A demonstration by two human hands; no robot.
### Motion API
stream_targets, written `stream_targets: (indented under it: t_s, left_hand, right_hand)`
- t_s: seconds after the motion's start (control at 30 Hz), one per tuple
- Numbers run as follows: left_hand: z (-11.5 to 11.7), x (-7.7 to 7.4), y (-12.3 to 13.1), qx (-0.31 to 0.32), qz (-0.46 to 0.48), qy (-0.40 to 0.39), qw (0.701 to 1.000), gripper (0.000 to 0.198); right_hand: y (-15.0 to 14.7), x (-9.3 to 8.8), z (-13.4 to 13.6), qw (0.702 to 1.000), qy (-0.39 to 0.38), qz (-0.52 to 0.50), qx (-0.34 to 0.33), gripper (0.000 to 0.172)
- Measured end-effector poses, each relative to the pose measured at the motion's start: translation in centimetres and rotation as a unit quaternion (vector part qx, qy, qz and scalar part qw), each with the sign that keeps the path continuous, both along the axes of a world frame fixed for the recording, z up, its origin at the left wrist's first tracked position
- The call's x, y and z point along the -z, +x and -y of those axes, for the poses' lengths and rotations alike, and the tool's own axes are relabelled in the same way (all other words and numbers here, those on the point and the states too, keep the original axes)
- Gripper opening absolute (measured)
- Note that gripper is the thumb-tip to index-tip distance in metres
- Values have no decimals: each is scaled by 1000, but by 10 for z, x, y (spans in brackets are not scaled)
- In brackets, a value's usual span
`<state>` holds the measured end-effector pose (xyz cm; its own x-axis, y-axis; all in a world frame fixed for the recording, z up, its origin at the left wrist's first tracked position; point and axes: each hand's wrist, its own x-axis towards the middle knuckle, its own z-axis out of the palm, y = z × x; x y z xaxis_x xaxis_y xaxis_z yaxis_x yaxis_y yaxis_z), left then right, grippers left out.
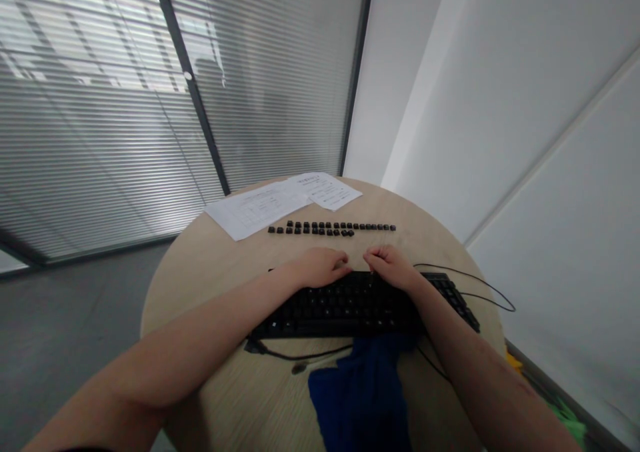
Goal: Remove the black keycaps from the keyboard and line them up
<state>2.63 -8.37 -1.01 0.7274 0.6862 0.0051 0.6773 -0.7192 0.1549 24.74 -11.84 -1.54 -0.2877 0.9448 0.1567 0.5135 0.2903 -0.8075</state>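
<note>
A black keyboard (335,309) lies across the round wooden table, partly hidden under my forearms. My left hand (323,267) rests at its back edge, fingers curved and thumb apart from them, with nothing visible between. Over the back edge, further right, my right hand (390,264) is closed in a pinch. Something thin and small seems to point down from its fingertips to the keys, too dim to name. Behind the hands, loose black keycaps (327,228) stand in two rows.
Printed paper sheets (260,205) lie at the table's back left. A blue cloth (363,399) covers the front middle, touching the keyboard. Beside it lie a black cable (300,357) and a small oval-ended object (299,368). Another thin cable (493,285) loops at the right edge.
</note>
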Motion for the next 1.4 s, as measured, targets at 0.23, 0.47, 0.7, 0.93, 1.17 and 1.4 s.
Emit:
stream_targets:
  t_s: [0.23, 0.47, 0.7, 0.93, 1.17, 1.4]
  left_hand:
    - [2, -4, -1, -2, 8, -11, 1000, 47]
    - [4, -6, -1, -6, 18, -11, 1000, 46]
    - [1, -1, -2, -8, 16, -2, 1000, 50]
    - [2, -4, -3, -18, 14, 0, 1000, 42]
    - [2, -5, -3, -12, 13, -3, 1000, 39]
    - [3, -6, -3, -21, 11, -9, 1000, 45]
  right_hand:
    - [-4, 2, 3, 999, 19, 20, -28, 35]
    - [-13, -3, 9, 985, 114, 122, -44, 31]
    - [-17, -3, 9, 976, 138, 157, -59, 30]
    - [-23, -8, 12, 966, 170, 182, -73, 32]
    - [-28, -9, 15, 955, 190, 210, -84, 33]
    - [-21, 2, 9, 974, 169, 148, -35, 35]
